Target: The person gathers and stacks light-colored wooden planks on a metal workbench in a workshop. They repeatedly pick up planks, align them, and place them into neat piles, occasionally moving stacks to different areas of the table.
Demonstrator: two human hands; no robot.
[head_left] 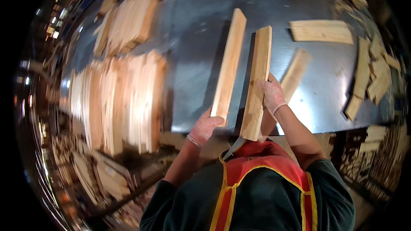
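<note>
Both hands wear light gloves, and each grips a wooden board above a dark metal table (192,30). My left hand (206,129) is closed round the near end of a pale board (230,64), which points away and leans slightly right. Around the right edge of a second, darker-toned board (258,77) my right hand (272,93) is closed, near its middle. This board's near end reaches back to my red apron (265,158). The two boards run side by side with a gap between them. Another board (296,72) lies partly behind my right hand and forearm.
Rows of boards (117,98) are stacked at the left, with another stack (132,21) behind them. One board (321,31) lies crosswise at the far right. Short offcuts (379,77) sit by the right edge. More wood piles (372,154) stand below the table.
</note>
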